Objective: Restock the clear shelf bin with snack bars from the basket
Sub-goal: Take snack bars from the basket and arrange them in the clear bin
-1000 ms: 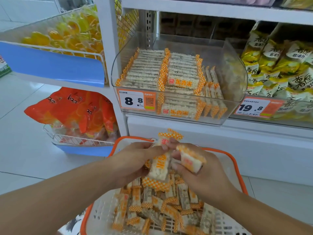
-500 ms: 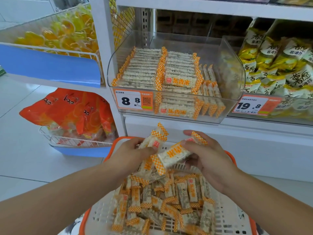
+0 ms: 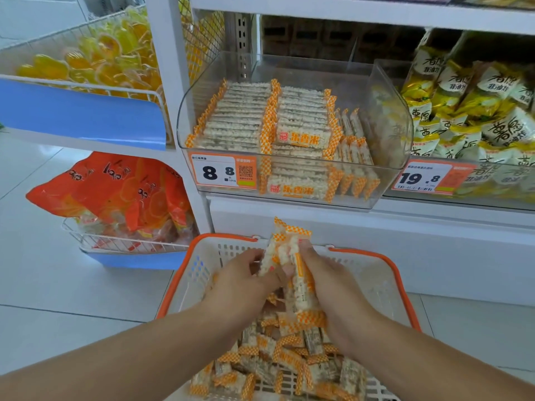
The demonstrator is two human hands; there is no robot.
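Observation:
A white basket with an orange rim sits low in front of me, with several loose snack bars in orange-checked wrappers lying in it. Above the basket, my left hand and my right hand press together around an upright bundle of snack bars. The bundle's top ends stick up between my fingers. The clear shelf bin stands on the shelf above, with neat rows of the same bars filling its left and middle. Its right part holds none.
A price tag reading 8.8 is stuck on the bin's front. Yellow snack bags fill the shelf to the right. At left hang wire racks with yellow sweets and orange bags. White tiled floor lies at left.
My two hands have come together, gathering the separately held bars into one upright bundle. The view has tilted slightly down and closer to the shelf.

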